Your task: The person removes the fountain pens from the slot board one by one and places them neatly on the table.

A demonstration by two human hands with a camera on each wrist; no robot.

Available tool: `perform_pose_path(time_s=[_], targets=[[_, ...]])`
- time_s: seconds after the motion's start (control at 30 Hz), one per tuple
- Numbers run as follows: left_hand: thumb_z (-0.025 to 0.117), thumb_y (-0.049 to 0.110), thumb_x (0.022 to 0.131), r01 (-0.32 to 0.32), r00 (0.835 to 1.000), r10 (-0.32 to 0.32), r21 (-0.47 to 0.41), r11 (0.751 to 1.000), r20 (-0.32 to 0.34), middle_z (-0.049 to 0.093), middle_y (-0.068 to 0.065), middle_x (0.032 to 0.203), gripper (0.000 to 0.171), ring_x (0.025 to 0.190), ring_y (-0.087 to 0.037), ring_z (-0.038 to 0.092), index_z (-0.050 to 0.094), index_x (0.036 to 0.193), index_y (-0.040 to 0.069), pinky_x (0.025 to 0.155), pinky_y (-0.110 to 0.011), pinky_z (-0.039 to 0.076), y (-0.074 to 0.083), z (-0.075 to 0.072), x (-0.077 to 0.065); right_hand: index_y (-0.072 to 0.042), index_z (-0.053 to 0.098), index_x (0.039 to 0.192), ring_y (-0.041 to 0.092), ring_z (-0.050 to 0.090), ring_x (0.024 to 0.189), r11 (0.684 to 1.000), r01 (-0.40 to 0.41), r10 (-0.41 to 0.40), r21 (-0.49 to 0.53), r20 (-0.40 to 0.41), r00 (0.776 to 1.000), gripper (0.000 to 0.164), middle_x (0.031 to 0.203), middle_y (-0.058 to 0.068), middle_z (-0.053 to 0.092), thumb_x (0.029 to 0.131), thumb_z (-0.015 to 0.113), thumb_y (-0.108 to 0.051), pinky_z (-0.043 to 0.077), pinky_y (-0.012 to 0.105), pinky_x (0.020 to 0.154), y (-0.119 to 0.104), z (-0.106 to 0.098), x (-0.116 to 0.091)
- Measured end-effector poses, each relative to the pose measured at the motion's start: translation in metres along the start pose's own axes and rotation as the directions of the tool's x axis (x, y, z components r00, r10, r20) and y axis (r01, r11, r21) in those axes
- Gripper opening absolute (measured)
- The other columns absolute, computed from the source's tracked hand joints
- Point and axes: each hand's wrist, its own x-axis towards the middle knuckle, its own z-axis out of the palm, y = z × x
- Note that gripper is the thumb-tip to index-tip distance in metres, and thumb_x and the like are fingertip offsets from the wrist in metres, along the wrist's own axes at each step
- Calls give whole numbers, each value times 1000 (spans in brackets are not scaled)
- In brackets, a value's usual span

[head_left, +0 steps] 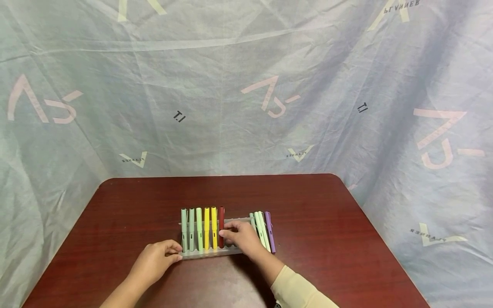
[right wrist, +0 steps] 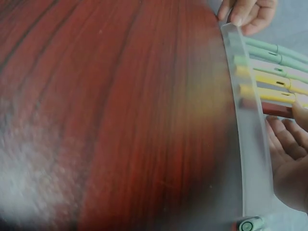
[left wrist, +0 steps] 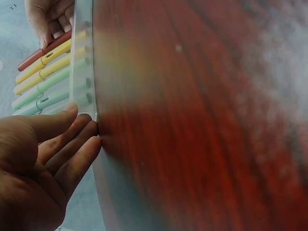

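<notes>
A clear plastic pen rack (head_left: 231, 252) lies on the table. Lined up in its left part are two grey-green pens (head_left: 191, 222), a light green pen (head_left: 199, 220), two yellow pens (head_left: 207, 220) and a dark red pen (head_left: 221, 216). My right hand (head_left: 244, 237) holds the dark red pen beside the yellow ones, thumb on its barrel; in the right wrist view its end shows behind the rack's wall (right wrist: 255, 163). At the rack's left front corner, my left hand (head_left: 155, 259) pinches the end between thumb (left wrist: 67, 115) and fingers.
Right of the rack, a grey-green pen (head_left: 252, 218), two pale green pens (head_left: 260, 222) and a purple pen (head_left: 270, 233) lie side by side, partly behind the right hand. The dark red wooden table (head_left: 327, 256) is enclosed by grey printed cloth (head_left: 219, 107).
</notes>
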Motion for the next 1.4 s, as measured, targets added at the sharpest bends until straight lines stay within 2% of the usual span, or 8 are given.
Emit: perform_pose_path(time_s=[0.17, 0.37, 0.47, 0.57, 0.73, 0.9, 1.4], targets=[[79, 18, 81, 4, 1000, -5, 8, 1000, 5, 72, 13, 85, 14, 87, -15, 70, 71, 90, 25, 81, -42, 56, 0, 0, 0, -6, 69, 92, 19, 71, 67, 999, 33, -33, -17, 2, 999, 16, 83, 7, 72, 89, 74, -21, 56, 28, 59, -2, 3, -3], [79, 18, 81, 10, 1000, -10, -1, 1000, 8, 72, 13, 85, 14, 87, -15, 70, 71, 90, 25, 81, -42, 56, 1, 0, -1, -12, 69, 94, 9, 63, 65, 987, 101, -108, -127, -49, 993, 16, 83, -1, 70, 89, 73, -27, 52, 25, 57, -7, -1, -7], [79, 18, 81, 9, 1000, -9, -2, 1000, 5, 72, 13, 85, 14, 87, -15, 70, 71, 90, 25, 80, -42, 56, 1, 0, -1, -10, 68, 96, 12, 66, 70, 989, 140, -143, -49, -66, 988, 18, 87, 4, 71, 90, 72, -26, 56, 27, 62, -11, -4, -9], [79, 18, 81, 7, 1000, -7, 2, 1000, 3, 72, 13, 85, 14, 87, -15, 70, 71, 90, 25, 81, -42, 56, 1, 0, -1, -2, 66, 100, 22, 71, 80, 982, 149, -145, 120, -41, 989, 20, 93, 16, 72, 92, 70, -20, 60, 34, 73, -13, -6, -10], [78, 18, 82, 11, 1000, -11, -1, 1000, 8, 73, 12, 85, 14, 87, -15, 71, 71, 90, 25, 81, -43, 56, 1, 0, -2, 7, 61, 103, 38, 71, 93, 945, 93, -109, 314, 35, 993, 21, 99, 27, 70, 94, 65, -12, 60, 40, 82, -7, -8, -13], [78, 17, 82, 10, 1000, -10, -2, 1000, 9, 73, 12, 85, 14, 87, -15, 70, 71, 91, 24, 81, -42, 56, 1, -1, -1, 10, 58, 104, 48, 68, 96, 931, 66, -94, 359, 61, 994, 24, 101, 31, 68, 95, 64, -11, 59, 41, 82, 3, -12, -15], [78, 17, 82, 3, 1000, -3, 1, 1000, 10, 73, 11, 85, 14, 87, -15, 70, 71, 91, 24, 81, -43, 56, 0, 0, 0, 12, 57, 106, 49, 66, 98, 952, 45, -68, 304, 66, 996, 26, 102, 32, 68, 95, 63, -11, 59, 44, 83, 10, -42, -26]])
